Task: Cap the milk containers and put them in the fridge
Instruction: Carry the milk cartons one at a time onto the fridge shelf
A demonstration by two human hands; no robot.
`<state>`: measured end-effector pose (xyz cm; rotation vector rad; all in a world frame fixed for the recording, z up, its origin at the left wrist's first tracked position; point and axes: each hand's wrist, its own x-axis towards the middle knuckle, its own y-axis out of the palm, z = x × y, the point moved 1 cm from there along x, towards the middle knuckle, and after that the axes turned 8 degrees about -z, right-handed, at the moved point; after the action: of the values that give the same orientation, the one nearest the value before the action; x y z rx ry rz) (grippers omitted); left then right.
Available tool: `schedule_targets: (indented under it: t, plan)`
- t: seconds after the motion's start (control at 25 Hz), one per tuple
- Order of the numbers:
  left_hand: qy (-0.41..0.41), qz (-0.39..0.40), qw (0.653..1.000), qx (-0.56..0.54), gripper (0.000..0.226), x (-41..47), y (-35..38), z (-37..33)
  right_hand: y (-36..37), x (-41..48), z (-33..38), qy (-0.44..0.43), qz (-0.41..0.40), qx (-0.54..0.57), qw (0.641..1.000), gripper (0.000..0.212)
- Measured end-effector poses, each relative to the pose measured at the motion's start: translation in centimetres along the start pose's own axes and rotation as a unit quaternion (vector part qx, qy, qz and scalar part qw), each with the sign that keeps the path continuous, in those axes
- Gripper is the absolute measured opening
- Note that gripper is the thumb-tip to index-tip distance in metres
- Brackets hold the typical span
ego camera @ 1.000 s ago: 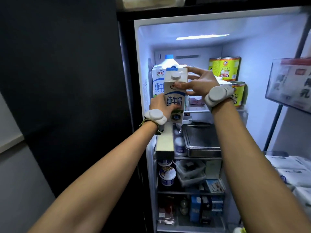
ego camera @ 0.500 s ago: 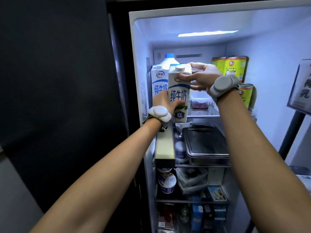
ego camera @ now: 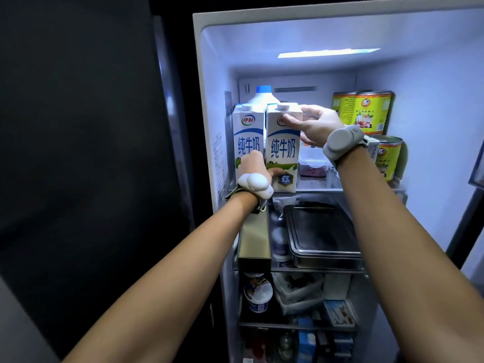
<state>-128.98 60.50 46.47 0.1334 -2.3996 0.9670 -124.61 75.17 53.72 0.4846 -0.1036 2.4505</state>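
Note:
Two capped white-and-blue milk cartons stand side by side on the top shelf (ego camera: 317,190) of the open fridge. The right carton (ego camera: 283,150) stands upright at the shelf's front edge. My left hand (ego camera: 255,166) grips its lower left corner. My right hand (ego camera: 314,127) holds its upper right side, thumb across the front. The left carton (ego camera: 246,132) stands against the fridge wall, touching the first. Behind both rises a white jug with a blue cap (ego camera: 263,94).
Yellow-green tins (ego camera: 362,111) are stacked at the shelf's right, a small clear box (ego camera: 313,163) in the middle. Below sit a metal tray (ego camera: 323,234) and a tall gold box (ego camera: 255,237). Lower shelves are packed. The dark closed fridge door (ego camera: 91,153) fills the left.
The carton in my hands has moved forward and down onto the top shelf, beside the other carton. My view has closed in on the fridge.

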Motion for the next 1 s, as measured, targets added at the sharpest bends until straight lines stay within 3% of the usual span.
schedule_targets:
  t: [0.76, 1.0]
  plan:
    - [0.027, -0.052, 0.986, 0.159, 0.047, 2.1, 3.1, -0.3, 0.6, 2.3, -3.5, -0.042, -0.050, -0.100, 0.993, 0.062]
    - [0.039, 0.002, 0.991, 0.131, 0.033, 0.0, 1.2, 0.1, 0.3, 1.0, -4.4, -0.009, -0.063, -0.115, 0.991, 0.016]
